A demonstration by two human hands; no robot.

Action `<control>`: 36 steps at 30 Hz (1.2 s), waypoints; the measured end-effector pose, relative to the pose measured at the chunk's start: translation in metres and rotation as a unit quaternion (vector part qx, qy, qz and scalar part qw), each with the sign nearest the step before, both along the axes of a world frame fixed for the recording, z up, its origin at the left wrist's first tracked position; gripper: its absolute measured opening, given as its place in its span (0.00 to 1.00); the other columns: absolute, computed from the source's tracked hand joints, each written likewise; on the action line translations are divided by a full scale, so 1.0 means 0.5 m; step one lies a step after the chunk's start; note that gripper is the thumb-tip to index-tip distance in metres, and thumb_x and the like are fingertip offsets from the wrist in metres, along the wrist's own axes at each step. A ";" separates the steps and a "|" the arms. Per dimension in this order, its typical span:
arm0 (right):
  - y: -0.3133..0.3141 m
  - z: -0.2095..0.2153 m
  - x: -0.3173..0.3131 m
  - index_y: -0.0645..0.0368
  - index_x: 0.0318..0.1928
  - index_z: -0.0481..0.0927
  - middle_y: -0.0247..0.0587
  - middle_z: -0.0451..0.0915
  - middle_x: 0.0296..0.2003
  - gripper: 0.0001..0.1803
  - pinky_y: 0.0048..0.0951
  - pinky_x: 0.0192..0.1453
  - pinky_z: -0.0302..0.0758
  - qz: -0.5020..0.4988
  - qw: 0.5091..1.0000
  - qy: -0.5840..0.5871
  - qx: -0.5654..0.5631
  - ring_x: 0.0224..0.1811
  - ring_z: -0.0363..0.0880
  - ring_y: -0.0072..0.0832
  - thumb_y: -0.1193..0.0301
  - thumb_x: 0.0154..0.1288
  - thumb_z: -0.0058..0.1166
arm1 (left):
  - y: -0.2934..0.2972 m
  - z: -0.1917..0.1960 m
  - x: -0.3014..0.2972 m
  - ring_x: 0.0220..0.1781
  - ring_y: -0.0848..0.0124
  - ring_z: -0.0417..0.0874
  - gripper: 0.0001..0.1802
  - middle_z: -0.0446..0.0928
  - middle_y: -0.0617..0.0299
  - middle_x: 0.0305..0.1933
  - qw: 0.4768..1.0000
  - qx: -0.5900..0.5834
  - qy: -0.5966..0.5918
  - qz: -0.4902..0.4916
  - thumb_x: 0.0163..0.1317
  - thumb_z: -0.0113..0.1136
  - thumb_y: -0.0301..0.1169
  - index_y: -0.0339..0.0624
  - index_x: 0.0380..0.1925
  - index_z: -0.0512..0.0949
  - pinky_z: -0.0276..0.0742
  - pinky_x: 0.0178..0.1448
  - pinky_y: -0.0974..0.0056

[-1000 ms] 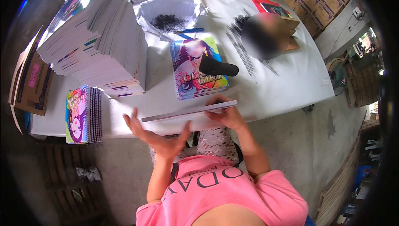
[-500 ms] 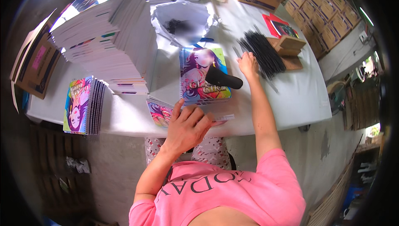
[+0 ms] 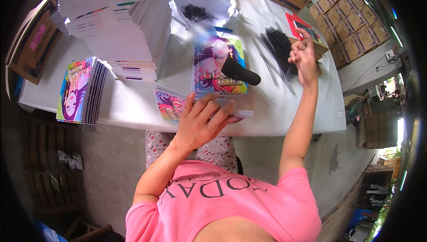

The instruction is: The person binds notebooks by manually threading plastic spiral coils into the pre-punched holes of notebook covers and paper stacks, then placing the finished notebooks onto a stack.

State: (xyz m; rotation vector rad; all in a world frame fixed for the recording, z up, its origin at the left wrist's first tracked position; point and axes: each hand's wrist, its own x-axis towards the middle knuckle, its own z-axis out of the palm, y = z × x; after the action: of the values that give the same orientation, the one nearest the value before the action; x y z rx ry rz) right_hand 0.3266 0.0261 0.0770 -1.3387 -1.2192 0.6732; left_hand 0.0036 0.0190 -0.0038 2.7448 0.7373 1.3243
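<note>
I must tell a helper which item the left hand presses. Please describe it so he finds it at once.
Start at the white table and go to its near edge, in front of the person. There the left hand lies flat on a thin unbound notebook with a colourful cartoon cover. Unlike the bound notebooks standing at the left end, it has no black spiral.

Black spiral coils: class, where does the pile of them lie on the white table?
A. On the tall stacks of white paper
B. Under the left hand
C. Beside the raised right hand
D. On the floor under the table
C: the coils lie on the table right by the right hand, far from the left hand, which rests on a notebook.
</note>
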 end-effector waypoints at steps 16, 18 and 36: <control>-0.199 -0.052 -0.245 0.59 0.43 0.81 0.36 0.76 0.30 0.10 0.23 0.40 0.70 0.009 0.984 -0.174 -0.035 0.32 0.73 0.24 0.74 0.62 0.52 | -0.044 -0.037 0.065 0.62 0.51 0.59 0.32 0.65 0.58 0.47 0.983 0.001 -0.085 0.161 0.36 0.69 0.53 0.49 0.38 0.69 0.24 0.63 0.27; -0.196 -0.054 -0.246 0.59 0.43 0.81 0.36 0.75 0.28 0.09 0.24 0.37 0.70 0.025 0.984 -0.171 -0.052 0.31 0.72 0.24 0.74 0.63 0.51 | -0.041 -0.037 0.067 0.61 0.55 0.62 0.30 0.67 0.60 0.46 0.981 -0.003 -0.104 0.162 0.36 0.68 0.52 0.50 0.37 0.71 0.24 0.61 0.24; -0.198 -0.041 -0.251 0.60 0.46 0.76 0.35 0.72 0.22 0.10 0.26 0.25 0.67 0.167 0.969 -0.080 -0.164 0.18 0.70 0.25 0.70 0.66 0.49 | -0.052 -0.036 0.075 0.55 0.60 0.63 0.30 0.64 0.64 0.42 0.986 0.004 -0.063 0.157 0.40 0.66 0.50 0.59 0.47 0.75 0.23 0.65 0.30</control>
State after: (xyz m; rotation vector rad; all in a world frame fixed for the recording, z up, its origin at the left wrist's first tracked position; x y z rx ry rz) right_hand 0.2013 -0.0730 0.0566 -1.4951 -1.5311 1.0588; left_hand 0.0413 -0.0069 -0.0219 2.5982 1.1931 1.5374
